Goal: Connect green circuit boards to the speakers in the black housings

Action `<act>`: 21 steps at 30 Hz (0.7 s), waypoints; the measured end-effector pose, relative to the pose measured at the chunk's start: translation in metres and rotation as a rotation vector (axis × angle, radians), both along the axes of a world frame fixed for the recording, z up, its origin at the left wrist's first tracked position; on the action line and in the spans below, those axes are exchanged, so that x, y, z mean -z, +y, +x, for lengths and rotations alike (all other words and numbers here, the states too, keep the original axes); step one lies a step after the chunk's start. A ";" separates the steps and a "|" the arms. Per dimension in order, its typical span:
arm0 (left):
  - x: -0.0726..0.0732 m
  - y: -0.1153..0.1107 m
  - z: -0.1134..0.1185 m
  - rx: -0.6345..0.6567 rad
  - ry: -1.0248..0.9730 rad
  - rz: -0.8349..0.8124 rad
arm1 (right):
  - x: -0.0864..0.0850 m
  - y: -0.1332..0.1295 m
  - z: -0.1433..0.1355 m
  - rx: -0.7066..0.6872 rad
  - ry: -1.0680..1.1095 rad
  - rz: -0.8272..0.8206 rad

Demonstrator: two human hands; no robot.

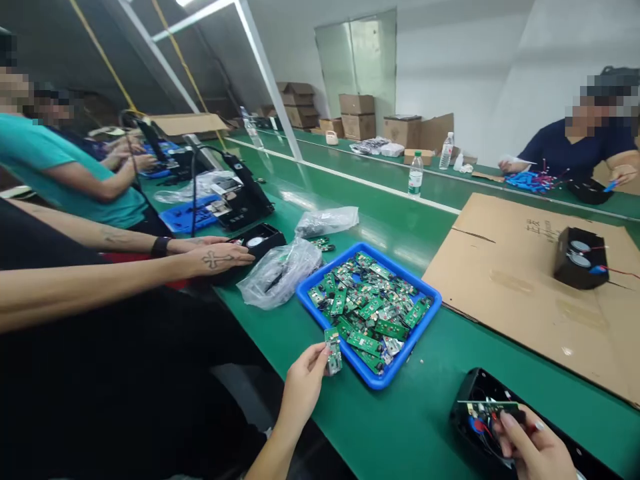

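My left hand [306,379] pinches a small green circuit board [333,351] at the near-left edge of a blue tray [434,297] heaped with similar boards. At the lower right, my right hand [537,443] grips another green board [487,406], held nearly edge-on over an open black casing [463,427]. Red, blue and black wires show inside the casing beneath that board. The fingertips of my right hand partly hide the board and wires.
Flattened cardboard [520,267] lies at the right, bearing a black speaker box [581,259]. Beside the tray are plastic bags [280,273]. A co-worker's tattooed forearm [150,270] reaches in from the left to a black box. A bottle [415,175] stands farther back.
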State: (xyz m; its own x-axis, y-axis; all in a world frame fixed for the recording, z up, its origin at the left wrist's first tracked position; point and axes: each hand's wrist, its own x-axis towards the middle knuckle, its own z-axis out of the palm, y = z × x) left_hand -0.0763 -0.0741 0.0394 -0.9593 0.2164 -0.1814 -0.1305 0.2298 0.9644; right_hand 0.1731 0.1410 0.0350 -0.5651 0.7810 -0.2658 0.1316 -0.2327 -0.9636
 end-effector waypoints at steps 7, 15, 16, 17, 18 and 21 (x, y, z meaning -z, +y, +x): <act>-0.024 0.002 0.023 0.543 0.000 -0.197 | -0.024 -0.018 -0.008 0.026 -0.029 0.138; -0.012 0.023 0.046 1.052 0.450 -0.495 | -0.039 -0.023 -0.013 -0.023 -0.061 0.128; -0.009 0.024 0.050 1.028 0.470 -0.514 | -0.041 -0.024 -0.014 -0.001 -0.066 0.127; -0.008 0.025 0.053 0.996 0.494 -0.521 | -0.042 -0.025 -0.014 0.016 -0.074 0.127; -0.009 0.026 0.056 0.953 0.529 -0.505 | -0.044 -0.026 -0.015 0.021 -0.083 0.129; -0.022 0.031 0.065 0.829 0.561 -0.288 | -0.048 -0.026 -0.019 -0.041 -0.109 0.136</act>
State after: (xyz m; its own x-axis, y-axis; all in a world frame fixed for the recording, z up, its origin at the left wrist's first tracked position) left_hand -0.0114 -0.0426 0.0613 -0.4922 0.8653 0.0954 0.6232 0.2737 0.7326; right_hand 0.1536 0.1151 0.0835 -0.5709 0.7909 -0.2206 0.2435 -0.0935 -0.9654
